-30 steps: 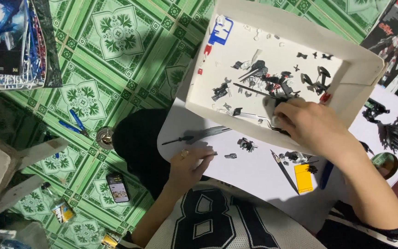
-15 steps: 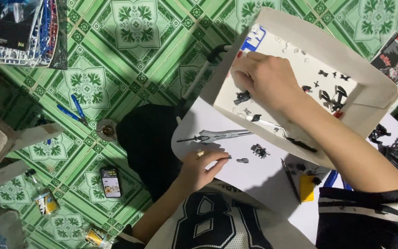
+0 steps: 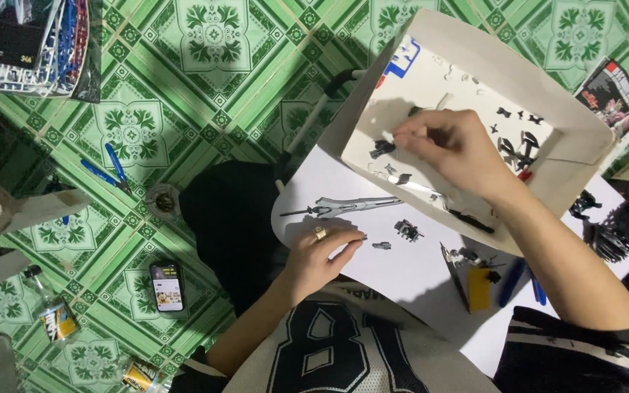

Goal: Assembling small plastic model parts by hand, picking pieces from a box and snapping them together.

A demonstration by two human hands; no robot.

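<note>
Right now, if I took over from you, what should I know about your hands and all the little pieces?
Left hand: lies on the white board, holding nothing, fingertips beside a small dark part.
Right hand: over the white box, pinching a small white piece.
Things: a long grey part lies on the board. The blue cutters and a phone are on the green floor.
Done: one piece is picked up.
Left: many loose dark pieces lie in the box.

Bright overhead light, hard shadows, sharp focus
</note>
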